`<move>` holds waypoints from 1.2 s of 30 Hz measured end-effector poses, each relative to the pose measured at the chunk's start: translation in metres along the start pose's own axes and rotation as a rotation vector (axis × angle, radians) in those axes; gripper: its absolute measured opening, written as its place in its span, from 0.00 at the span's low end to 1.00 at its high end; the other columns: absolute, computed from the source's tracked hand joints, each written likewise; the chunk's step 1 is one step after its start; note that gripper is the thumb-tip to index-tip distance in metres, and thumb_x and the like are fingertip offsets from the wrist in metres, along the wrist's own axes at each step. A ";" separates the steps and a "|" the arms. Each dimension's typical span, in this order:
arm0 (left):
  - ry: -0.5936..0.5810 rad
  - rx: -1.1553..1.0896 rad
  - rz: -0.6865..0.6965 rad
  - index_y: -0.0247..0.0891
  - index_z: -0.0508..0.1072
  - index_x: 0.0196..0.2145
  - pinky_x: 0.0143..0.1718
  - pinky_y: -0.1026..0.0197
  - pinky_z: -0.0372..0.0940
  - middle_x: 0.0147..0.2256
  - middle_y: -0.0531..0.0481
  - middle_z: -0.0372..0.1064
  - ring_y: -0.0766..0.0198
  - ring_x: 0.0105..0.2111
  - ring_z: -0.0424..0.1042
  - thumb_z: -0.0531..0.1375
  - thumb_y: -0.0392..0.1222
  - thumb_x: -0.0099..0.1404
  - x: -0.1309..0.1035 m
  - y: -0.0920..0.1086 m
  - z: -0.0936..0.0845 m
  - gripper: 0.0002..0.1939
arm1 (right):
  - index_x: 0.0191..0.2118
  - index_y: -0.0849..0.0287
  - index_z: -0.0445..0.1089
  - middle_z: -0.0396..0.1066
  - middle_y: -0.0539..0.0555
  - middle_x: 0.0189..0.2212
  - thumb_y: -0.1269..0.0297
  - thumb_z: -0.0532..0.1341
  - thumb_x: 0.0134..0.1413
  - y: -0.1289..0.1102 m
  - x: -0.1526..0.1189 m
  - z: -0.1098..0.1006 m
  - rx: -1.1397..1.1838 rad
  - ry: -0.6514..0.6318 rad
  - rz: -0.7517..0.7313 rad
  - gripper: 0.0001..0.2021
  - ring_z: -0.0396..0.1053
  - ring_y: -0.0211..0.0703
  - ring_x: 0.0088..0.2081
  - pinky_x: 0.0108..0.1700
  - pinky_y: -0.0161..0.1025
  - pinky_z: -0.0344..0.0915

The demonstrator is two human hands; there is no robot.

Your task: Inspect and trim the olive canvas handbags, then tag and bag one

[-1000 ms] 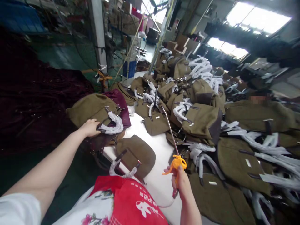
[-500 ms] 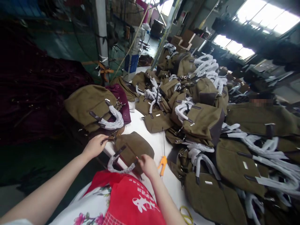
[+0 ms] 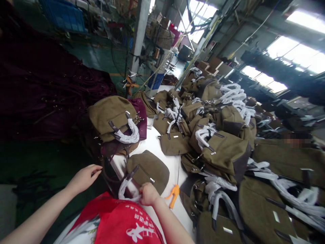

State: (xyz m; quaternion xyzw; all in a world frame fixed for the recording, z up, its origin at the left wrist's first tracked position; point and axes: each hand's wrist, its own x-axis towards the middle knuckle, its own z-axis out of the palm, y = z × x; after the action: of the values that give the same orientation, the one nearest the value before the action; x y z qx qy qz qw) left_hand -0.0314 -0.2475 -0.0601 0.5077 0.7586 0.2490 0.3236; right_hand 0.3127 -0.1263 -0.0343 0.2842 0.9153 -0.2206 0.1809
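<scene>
A dark maroon heap [image 3: 45, 88] spreads beyond the left grip and out to its left. The left grip [image 3: 83, 178] hangs in the air left of the white bench [image 3: 152, 139], its fingers bent and only a narrow gap between them and the thumb, with nothing visible in it. Ahead of this grip and a little to its right is an upper olive bag [image 3: 108, 117] with a pale wrapped handle, and a maroon bag [image 3: 142, 117] shows past its right side. A red apron [image 3: 119, 220] fills the near space between the two grips. The flat olive bag [image 3: 154, 169] lies on the bench directly ahead of the right grip [image 3: 146, 194], which is closed on the bag's looped handle [image 3: 121, 189]. Just right of that grip, an orange air gun [image 3: 174, 194] lies on the bench, its thin nozzle [image 3: 179, 169] pointing away. Farther right and ahead, olive bags [image 3: 225, 154] are heaped together, many with wrapped handles.
</scene>
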 end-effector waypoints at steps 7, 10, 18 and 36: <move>0.199 0.068 0.173 0.34 0.72 0.50 0.56 0.52 0.63 0.50 0.39 0.70 0.50 0.51 0.69 0.53 0.59 0.65 0.021 0.064 -0.023 0.27 | 0.34 0.59 0.65 0.68 0.55 0.35 0.77 0.51 0.40 0.005 -0.082 -0.083 0.463 0.775 0.146 0.13 0.66 0.44 0.39 0.43 0.39 0.62; 0.301 0.122 0.381 0.34 0.69 0.55 0.61 0.49 0.56 0.55 0.38 0.67 0.49 0.57 0.63 0.54 0.61 0.65 0.033 0.130 -0.038 0.31 | 0.32 0.57 0.66 0.69 0.54 0.35 0.76 0.50 0.39 -0.003 -0.099 -0.109 0.678 1.044 0.163 0.14 0.66 0.45 0.41 0.46 0.41 0.62; -0.682 0.027 0.686 0.42 0.73 0.53 0.57 0.54 0.60 0.53 0.43 0.71 0.49 0.53 0.67 0.69 0.59 0.49 0.029 0.265 -0.029 0.36 | 0.23 0.57 0.63 0.67 0.51 0.29 0.72 0.56 0.43 -0.030 -0.143 -0.132 1.098 1.077 0.062 0.04 0.65 0.41 0.33 0.37 0.38 0.61; -0.674 -0.344 0.064 0.41 0.62 0.16 0.33 0.55 0.60 0.19 0.47 0.61 0.57 0.26 0.63 0.37 0.82 0.49 0.011 0.266 0.124 0.40 | 0.50 0.55 0.69 0.75 0.53 0.35 0.59 0.59 0.61 -0.088 -0.175 -0.131 0.527 0.638 0.346 0.13 0.72 0.44 0.35 0.38 0.39 0.64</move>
State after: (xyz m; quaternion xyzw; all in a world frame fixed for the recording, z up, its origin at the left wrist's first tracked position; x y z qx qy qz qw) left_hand 0.2198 -0.1354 0.0424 0.5230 0.5406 0.2017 0.6273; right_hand 0.3681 -0.2019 0.1815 0.5236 0.7767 -0.3141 -0.1549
